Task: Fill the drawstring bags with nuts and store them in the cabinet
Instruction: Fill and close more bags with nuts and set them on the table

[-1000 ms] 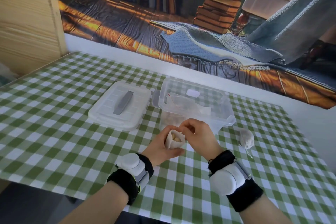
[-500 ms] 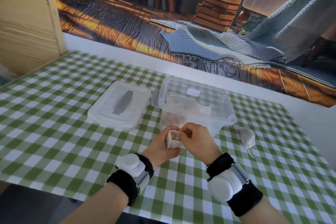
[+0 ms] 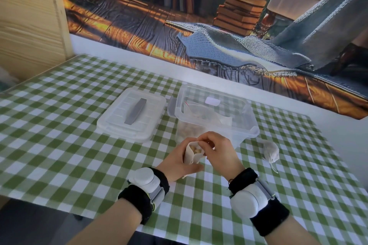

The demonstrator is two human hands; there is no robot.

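A small white drawstring bag (image 3: pixel 191 155) stands upright in front of the clear plastic box (image 3: pixel 247 123), its mouth open and nuts visible inside. My left hand (image 3: pixel 177 162) grips the bag from the left side. My right hand (image 3: pixel 217 150) hovers at the bag's mouth with its fingertips pinched together over the rim; what they pinch is hidden. The box holds nuts at its near left corner and a clear plastic pouch. A second bag (image 3: pixel 270 151), tied and full, lies on the cloth to the right.
The box's lid (image 3: pixel 131 114) with a grey handle lies left of the box on the green checked tablecloth (image 3: pixel 59 145). A wooden cabinet panel (image 3: pixel 29 22) stands at the far left. A printed wall backdrop runs behind the table.
My right hand's fingers have shifted slightly over the bag's mouth. The left hand still holds the bag in the same spot.
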